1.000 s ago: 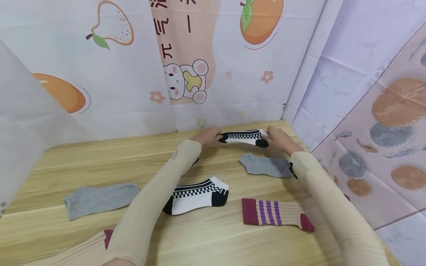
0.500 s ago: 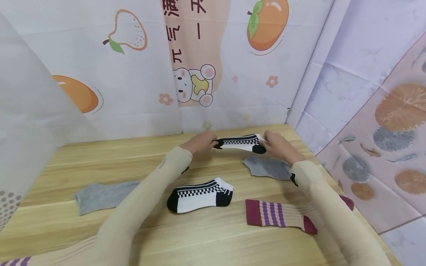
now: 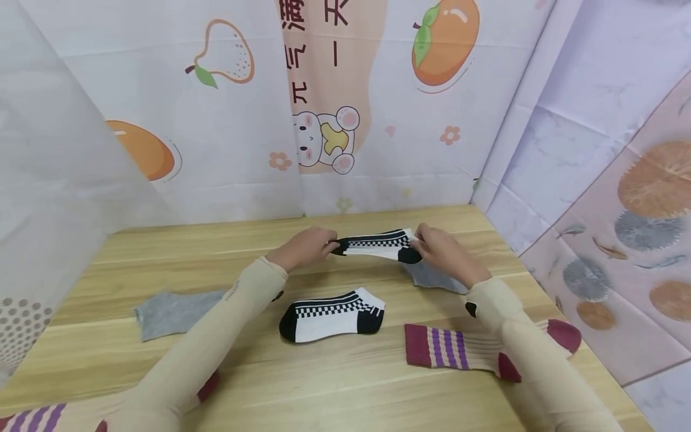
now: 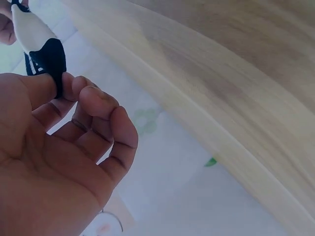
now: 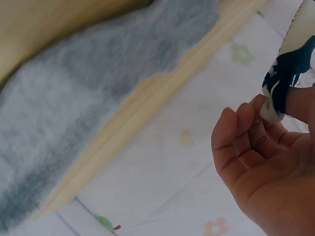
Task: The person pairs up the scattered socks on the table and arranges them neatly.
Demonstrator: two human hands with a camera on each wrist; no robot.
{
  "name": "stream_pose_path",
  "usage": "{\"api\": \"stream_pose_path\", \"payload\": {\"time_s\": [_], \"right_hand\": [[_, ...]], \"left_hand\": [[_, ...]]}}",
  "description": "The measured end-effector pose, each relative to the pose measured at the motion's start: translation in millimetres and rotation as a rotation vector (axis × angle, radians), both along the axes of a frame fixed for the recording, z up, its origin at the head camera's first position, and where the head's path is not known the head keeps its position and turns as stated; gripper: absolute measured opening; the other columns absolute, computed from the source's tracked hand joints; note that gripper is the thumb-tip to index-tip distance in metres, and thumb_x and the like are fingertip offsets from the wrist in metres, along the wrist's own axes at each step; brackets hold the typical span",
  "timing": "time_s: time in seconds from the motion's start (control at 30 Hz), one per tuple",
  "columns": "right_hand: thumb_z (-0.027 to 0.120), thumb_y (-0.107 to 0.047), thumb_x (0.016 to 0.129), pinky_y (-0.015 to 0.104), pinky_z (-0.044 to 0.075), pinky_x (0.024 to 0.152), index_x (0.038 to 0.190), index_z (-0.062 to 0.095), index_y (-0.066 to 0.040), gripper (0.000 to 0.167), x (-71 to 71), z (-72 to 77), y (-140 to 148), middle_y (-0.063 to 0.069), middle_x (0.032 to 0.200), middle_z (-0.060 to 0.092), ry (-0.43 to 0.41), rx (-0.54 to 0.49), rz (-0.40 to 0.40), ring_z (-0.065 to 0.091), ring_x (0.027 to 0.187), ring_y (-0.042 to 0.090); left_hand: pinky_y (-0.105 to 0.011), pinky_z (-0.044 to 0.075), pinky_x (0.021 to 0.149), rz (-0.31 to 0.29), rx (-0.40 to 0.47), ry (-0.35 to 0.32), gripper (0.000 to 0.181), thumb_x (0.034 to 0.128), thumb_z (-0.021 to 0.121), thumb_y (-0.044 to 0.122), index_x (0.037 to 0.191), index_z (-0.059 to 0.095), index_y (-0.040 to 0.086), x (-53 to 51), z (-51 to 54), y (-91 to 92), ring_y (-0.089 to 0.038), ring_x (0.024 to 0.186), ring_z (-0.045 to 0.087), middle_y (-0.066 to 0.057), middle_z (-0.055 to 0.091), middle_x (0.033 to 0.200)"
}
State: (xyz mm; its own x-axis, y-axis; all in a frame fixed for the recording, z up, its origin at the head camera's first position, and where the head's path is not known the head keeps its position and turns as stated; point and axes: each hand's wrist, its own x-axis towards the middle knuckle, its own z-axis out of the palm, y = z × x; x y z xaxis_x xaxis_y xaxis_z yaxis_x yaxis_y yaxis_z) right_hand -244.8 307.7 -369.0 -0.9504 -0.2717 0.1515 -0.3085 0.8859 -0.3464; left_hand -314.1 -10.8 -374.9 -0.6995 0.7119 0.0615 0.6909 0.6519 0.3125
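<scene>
Stretched between both hands above the table's far part is a white and black ankle sock (image 3: pixel 375 245) with a checkered band. My left hand (image 3: pixel 306 247) pinches its black toe between thumb and fingers, as the left wrist view also shows. At the white cuff end, my right hand (image 3: pixel 444 253) pinches the sock by its opening. A matching checkered sock (image 3: pixel 330 321) lies flat on the table nearer to me. Below the right hand, partly hidden by it, lies a grey sock (image 3: pixel 432 277).
Another grey sock (image 3: pixel 175 313) lies at left, partly under the left sleeve. A beige sock with purple stripes and maroon ends (image 3: pixel 453 348) lies at right; a similar striped sock (image 3: pixel 48 414) is at lower left. Printed curtains (image 3: pixel 227 150) stand behind the wooden table (image 3: pixel 324 390).
Both hands have drawn the held checkered sock toward me and slightly left, its right part now over the grey sock. The head view has shifted a little.
</scene>
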Motion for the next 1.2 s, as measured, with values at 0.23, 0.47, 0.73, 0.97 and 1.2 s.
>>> {"api": "stream_pose_path", "payload": {"time_s": [0.23, 0.47, 0.73, 0.97, 1.2], "right_hand": [[0.064, -0.014, 0.098, 0.032, 0.046, 0.058, 0.098, 0.056, -0.002, 0.014, 13.3, -1.6, -21, 0.003, 0.074, 0.056, 0.052, 0.011, 0.046, 0.049, 0.063, 0.015], [0.065, -0.016, 0.097, 0.032, 0.043, 0.058, 0.094, 0.055, -0.006, 0.014, 28.0, -4.4, -42, -0.001, 0.071, 0.051, 0.093, 0.031, 0.104, 0.046, 0.062, 0.014], [0.065, -0.014, 0.097, 0.032, 0.045, 0.061, 0.094, 0.055, -0.009, 0.013, 41.8, -4.0, -58, -0.003, 0.075, 0.053, 0.125, -0.018, 0.163, 0.049, 0.066, 0.013], [0.067, -0.012, 0.096, 0.028, 0.045, 0.059, 0.092, 0.054, -0.01, 0.014, 53.8, -6.4, -68, -0.005, 0.074, 0.051, 0.145, -0.007, 0.203, 0.047, 0.065, 0.01], [0.069, -0.014, 0.094, 0.026, 0.042, 0.057, 0.089, 0.053, -0.009, 0.018, 68.4, -19.4, -77, -0.006, 0.071, 0.046, 0.188, 0.05, 0.211, 0.043, 0.064, 0.009]], "left_hand": [[-0.033, 0.045, 0.067, 0.027, -0.014, -0.001, 0.025, 0.1046, 0.052, 0.021, 0.081, 0.057, 0.012, 24.2, 5.9, -23.5, -0.015, 0.066, 0.049, 0.001, 0.053, 0.07], [-0.031, 0.045, 0.062, 0.054, -0.005, -0.005, 0.025, 0.1028, 0.056, 0.021, 0.079, 0.058, 0.013, 48.7, 2.0, -51.7, -0.012, 0.062, 0.047, 0.004, 0.051, 0.067], [-0.03, 0.044, 0.062, 0.061, 0.054, 0.028, 0.027, 0.1014, 0.058, 0.019, 0.075, 0.056, 0.015, 76.4, 2.6, -73.3, -0.011, 0.061, 0.045, 0.006, 0.049, 0.066], [-0.028, 0.043, 0.058, 0.068, 0.043, 0.044, 0.025, 0.1008, 0.06, 0.019, 0.076, 0.055, 0.016, 95.8, 2.9, -84.9, -0.009, 0.059, 0.044, 0.008, 0.048, 0.063], [-0.026, 0.043, 0.059, 0.046, 0.023, 0.03, 0.023, 0.0998, 0.061, 0.018, 0.077, 0.058, 0.017, 110.3, -0.5, -89.6, -0.006, 0.059, 0.044, 0.011, 0.049, 0.064]]}}
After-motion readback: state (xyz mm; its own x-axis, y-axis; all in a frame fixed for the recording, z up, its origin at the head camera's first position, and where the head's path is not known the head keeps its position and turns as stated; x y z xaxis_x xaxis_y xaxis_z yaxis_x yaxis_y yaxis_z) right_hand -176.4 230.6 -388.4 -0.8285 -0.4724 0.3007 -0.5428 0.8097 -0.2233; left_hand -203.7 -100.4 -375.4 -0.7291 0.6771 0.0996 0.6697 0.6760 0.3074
